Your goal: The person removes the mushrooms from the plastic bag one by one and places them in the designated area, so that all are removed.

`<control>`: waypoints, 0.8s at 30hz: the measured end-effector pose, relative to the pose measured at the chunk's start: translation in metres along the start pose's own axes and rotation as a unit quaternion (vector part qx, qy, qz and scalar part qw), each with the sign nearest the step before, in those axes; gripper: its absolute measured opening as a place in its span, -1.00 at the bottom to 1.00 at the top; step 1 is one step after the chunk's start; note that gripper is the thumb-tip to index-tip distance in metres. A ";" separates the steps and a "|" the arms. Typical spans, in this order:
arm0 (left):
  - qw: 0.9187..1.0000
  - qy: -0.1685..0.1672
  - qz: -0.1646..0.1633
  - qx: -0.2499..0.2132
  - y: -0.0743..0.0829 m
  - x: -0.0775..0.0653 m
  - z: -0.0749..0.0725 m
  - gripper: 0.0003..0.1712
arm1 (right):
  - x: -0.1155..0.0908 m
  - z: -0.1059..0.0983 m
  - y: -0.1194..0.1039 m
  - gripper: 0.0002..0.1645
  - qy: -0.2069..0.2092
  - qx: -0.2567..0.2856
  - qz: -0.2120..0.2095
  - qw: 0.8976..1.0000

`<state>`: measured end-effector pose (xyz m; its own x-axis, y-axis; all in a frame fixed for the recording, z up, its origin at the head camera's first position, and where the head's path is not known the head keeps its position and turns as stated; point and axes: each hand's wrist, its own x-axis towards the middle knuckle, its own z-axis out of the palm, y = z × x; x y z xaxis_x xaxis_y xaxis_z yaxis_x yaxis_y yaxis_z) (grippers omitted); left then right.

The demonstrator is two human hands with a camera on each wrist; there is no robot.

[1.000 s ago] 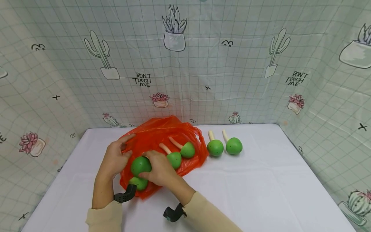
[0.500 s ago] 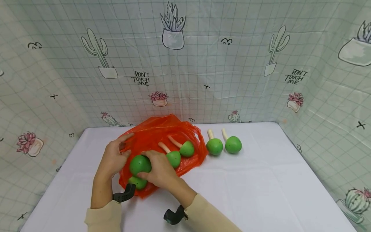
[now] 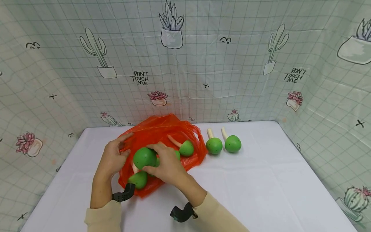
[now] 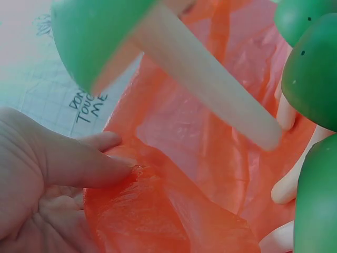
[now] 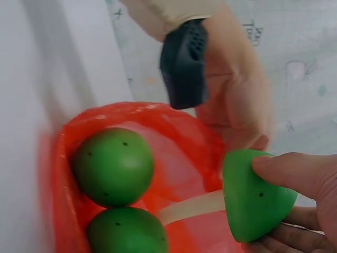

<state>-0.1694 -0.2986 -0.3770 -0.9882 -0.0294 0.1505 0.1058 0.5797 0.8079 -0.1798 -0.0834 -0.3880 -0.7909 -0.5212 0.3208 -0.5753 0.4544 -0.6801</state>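
A thin red plastic bag (image 3: 156, 127) lies with its mouth spread wide. My left hand (image 3: 114, 158) pinches its edge between thumb and fingers at the left, as the left wrist view shows. Over the opening, my right hand (image 3: 171, 166) grips a toy mushroom (image 3: 143, 158) by its green, black-dotted cap. Its pale stem (image 4: 210, 89) slants down toward the bag's inside. Several similar mushrooms rest in the bag, among them one (image 3: 138, 180) at the near left and one (image 3: 186, 148) at the right, and the raised mushroom partly hides others.
Right of the bag, two more green-capped mushrooms, a nearer-the-bag one (image 3: 214, 146) and an outer one (image 3: 233, 143), lie on the white table (image 3: 246, 187). A patterned cloth (image 3: 203, 64) hangs behind and at both sides. Each wrist wears a black camera, like this right one (image 3: 182, 212).
My right hand has lifted the mushroom slightly up and to the right, uncovering more of the near-left mushroom and its stem. The left hand stays at the bag's edge. The head view shifts slightly.
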 end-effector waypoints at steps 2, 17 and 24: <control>1.000 -0.001 -0.002 0.000 0.000 0.000 0.000 -0.30 | -0.001 -0.006 -0.001 -0.28 0.007 -0.004 -0.006 1.000; 1.000 -0.008 -0.020 -0.009 0.000 0.000 -0.001 -0.28 | -0.008 -0.043 0.006 -0.29 0.045 0.105 -0.007 0.993; 1.000 -0.008 -0.023 -0.008 0.000 0.001 0.000 -0.29 | -0.012 -0.063 0.015 -0.33 0.062 0.199 0.006 0.978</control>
<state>-0.1708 -0.2983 -0.3772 -0.9936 -0.0425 0.1043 0.0621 0.5656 0.8224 -0.1925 -0.0248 -0.3605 -0.8303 -0.4144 0.3727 -0.4589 0.1288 -0.8791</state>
